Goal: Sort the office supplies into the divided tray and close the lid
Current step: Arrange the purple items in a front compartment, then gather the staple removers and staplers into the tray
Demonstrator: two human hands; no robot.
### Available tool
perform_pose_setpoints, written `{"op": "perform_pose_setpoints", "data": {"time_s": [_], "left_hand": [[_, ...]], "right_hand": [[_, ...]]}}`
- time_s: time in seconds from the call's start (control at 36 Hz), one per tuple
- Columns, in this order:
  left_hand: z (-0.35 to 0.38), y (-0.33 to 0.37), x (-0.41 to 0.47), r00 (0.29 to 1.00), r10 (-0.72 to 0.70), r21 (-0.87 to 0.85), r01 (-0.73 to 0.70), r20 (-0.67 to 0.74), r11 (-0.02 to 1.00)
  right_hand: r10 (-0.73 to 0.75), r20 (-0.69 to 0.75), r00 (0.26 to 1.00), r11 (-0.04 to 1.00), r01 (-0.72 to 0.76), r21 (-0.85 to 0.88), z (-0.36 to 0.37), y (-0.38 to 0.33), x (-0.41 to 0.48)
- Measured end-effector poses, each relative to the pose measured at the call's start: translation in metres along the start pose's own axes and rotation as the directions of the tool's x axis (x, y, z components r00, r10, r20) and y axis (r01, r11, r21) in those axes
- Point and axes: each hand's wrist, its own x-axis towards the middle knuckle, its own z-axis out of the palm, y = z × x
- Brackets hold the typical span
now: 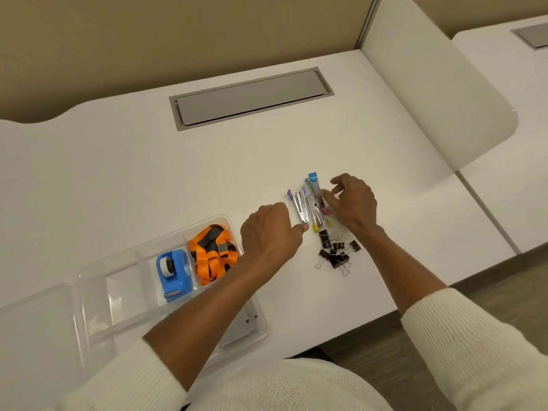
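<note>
Chrome staplers [310, 204] lie beyond the binder clips [336, 253], outside the tray [89, 292]. Right hand [353, 201] fingers spread, left hand [268, 232] curled, both gathering them. Next: grasp, carry to tray.

Evenly and warmly lit from overhead, fairly bright. Soft, faint shadows under both forearms on the white desk [118, 173]. No harsh glare. Slightly soft overall, with compression smear. Strong wide-angle bending toward the edges, desk lines curving.
</note>
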Motion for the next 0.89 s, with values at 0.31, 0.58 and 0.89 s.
{"op": "perform_pose_setpoints", "data": {"time_s": [0.31,0.58,0.89], "left_hand": [[0.045,0.038,0.078,0.987,-0.15,-0.144,0.156,0.051,0.977],[0.054,0.05,0.098,0.979,-0.185,-0.096,0.193,0.09,0.976],[0.053,0.06,0.107,0.972,-0.185,-0.118,0.202,0.144,0.972]], "right_hand": [[-0.037,0.259,0.965,0.999,0.036,0.011,0.016,-0.01,0.047],[0.11,0.308,0.945,0.899,-0.227,0.375,0.007,0.003,0.073],[0.1,0.452,0.886,0.865,-0.302,0.4,-0.052,0.033,0.068]]}}
